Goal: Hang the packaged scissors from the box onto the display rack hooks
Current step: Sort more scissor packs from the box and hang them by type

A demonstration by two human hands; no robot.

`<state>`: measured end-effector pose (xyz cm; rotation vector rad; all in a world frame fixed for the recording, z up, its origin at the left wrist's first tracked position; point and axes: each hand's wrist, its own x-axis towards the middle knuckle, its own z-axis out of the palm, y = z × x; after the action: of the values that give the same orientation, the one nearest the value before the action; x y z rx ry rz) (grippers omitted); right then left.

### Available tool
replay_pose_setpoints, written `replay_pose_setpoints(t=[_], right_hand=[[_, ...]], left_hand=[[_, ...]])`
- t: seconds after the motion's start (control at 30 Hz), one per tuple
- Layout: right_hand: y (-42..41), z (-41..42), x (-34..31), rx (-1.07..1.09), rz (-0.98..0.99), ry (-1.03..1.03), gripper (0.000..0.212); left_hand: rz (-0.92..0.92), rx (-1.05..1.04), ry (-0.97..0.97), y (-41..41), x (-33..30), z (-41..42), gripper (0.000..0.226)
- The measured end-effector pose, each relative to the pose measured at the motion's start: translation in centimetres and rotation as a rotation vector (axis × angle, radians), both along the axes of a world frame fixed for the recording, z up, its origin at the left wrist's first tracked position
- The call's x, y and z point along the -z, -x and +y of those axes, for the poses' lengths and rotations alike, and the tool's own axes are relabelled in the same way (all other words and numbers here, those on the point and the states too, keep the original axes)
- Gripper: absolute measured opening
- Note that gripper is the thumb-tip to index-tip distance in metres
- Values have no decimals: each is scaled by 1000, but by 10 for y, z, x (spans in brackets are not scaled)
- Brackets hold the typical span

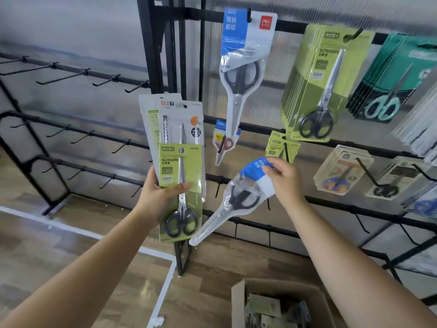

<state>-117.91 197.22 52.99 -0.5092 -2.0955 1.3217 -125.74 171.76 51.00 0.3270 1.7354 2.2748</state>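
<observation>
At the bottom edge an open cardboard box (238, 301) sits on the wooden floor (99, 268) with more packets inside. Above it, the left hand (157, 194) grips a fanned stack of carded scissors, the green-card pack (181, 192) in front, thumb pressed across it. The right hand (282, 179) pinches the blue header of a clear-bagged scissors pack (233, 201), which hangs tilted, tip pointing down-left. Beyond, the black display rack (331, 202) carries a matching blue-header pack (243, 67) on a top hook, and green packs (316, 91) to its right.
</observation>
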Motion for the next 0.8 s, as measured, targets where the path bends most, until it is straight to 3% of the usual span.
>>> replay_pose_setpoints(t=[0.13, 0.3, 0.57, 0.8], right_hand=[[18, -20, -4, -118, -94, -176, 29], [35, -30, -8, -193, -226, -251, 33], [52, -35, -6, -263, -241, -250, 39], [76, -43, -4, -304, -257, -437, 42]], left_hand=[[1, -1, 13, 3, 2, 1, 57], [9, 23, 14, 6, 4, 2, 61], [-2, 66, -2, 13, 5, 3, 59], [-20, 114, -38, 15, 5, 5, 58]])
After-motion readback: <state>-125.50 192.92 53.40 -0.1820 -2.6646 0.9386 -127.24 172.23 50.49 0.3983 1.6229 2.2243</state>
